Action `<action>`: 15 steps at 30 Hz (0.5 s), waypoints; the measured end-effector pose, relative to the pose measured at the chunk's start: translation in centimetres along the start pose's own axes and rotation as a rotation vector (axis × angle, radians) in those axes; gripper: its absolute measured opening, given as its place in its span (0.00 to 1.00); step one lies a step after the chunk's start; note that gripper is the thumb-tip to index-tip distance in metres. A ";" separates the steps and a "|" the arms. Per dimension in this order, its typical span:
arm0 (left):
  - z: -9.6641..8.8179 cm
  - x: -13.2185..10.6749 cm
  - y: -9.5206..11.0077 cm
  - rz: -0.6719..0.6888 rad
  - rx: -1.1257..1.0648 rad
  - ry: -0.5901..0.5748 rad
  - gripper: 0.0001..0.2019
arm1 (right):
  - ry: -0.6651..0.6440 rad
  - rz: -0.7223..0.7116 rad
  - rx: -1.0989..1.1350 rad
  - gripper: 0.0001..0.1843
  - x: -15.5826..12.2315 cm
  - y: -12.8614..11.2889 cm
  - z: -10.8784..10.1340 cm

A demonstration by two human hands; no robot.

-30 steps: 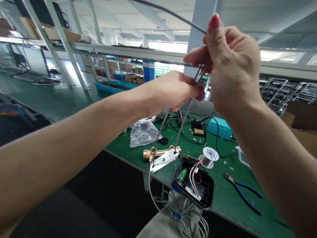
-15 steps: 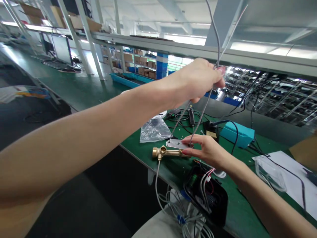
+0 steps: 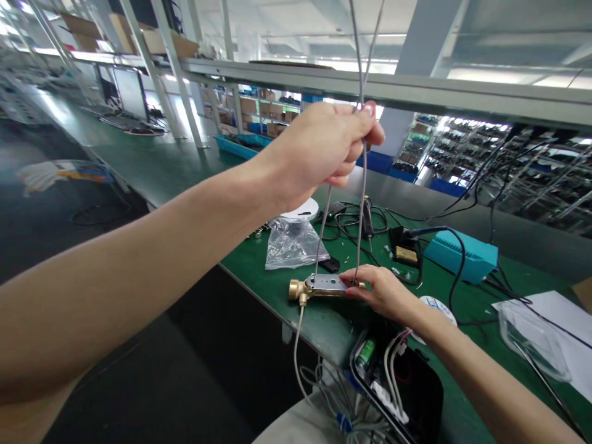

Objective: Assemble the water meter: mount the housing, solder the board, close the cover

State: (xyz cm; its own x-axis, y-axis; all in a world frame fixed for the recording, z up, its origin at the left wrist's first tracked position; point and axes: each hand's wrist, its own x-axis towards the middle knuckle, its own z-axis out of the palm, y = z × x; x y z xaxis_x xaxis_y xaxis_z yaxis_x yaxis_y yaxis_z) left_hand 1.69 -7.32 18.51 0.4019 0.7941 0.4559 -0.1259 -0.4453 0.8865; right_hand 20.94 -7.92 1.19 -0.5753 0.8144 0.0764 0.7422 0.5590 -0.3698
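My left hand [image 3: 340, 139] is raised above the bench, closed around two thin grey cables [image 3: 363, 185] that run down to a flat metal plate [image 3: 329, 282]. The plate lies on top of a brass pipe fitting [image 3: 295, 290] with a threaded end, and the cables pass into the plate near its two ends. With thumb and fingers, my right hand [image 3: 377, 290] pinches the plate's right end against the fitting. A paler cable [image 3: 297, 345] leaves the fitting's underside and hangs over the bench edge.
An open black housing [image 3: 428, 394] with wires and a green battery-like cylinder sits at the front edge. Behind lie a clear plastic bag [image 3: 296, 243], a soldering iron's sponge stand [image 3: 406, 254] and a turquoise box [image 3: 462, 253]. A shelf beam [image 3: 416, 89] crosses overhead.
The plate has come down onto the brass fitting, with my right hand moving along with it. My left hand has shifted left in view, still gripping the cables.
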 end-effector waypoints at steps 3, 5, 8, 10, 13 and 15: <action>-1.3 -1.6 -0.1 0.014 0.024 0.040 0.14 | -0.029 0.002 -0.014 0.13 0.4 -0.3 -0.2; -2.1 -3.2 -0.3 0.000 0.099 0.132 0.15 | -0.046 0.007 -0.031 0.12 0.6 -0.6 -0.4; -3.6 -6.5 -1.1 -0.036 0.234 0.342 0.14 | -0.066 0.036 -0.060 0.09 0.8 -0.8 -0.6; -5.0 -9.1 -2.3 -0.073 0.248 0.500 0.12 | -0.079 0.057 -0.073 0.07 0.8 -0.8 -0.6; -7.4 -13.2 -5.3 -0.223 0.204 0.675 0.13 | -0.085 0.057 -0.075 0.10 1.1 -0.8 -0.4; -8.8 -15.9 -7.7 -0.383 0.173 0.696 0.14 | -0.099 0.061 -0.075 0.12 1.4 -0.7 -0.3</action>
State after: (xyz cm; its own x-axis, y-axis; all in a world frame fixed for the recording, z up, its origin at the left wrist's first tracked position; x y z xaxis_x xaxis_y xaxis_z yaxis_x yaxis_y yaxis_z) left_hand -11.73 -12.90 5.12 -0.2745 0.9543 0.1183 0.0707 -0.1026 0.9922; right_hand 19.71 -7.19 1.82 -0.5566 0.8300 -0.0368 0.7982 0.5220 -0.3006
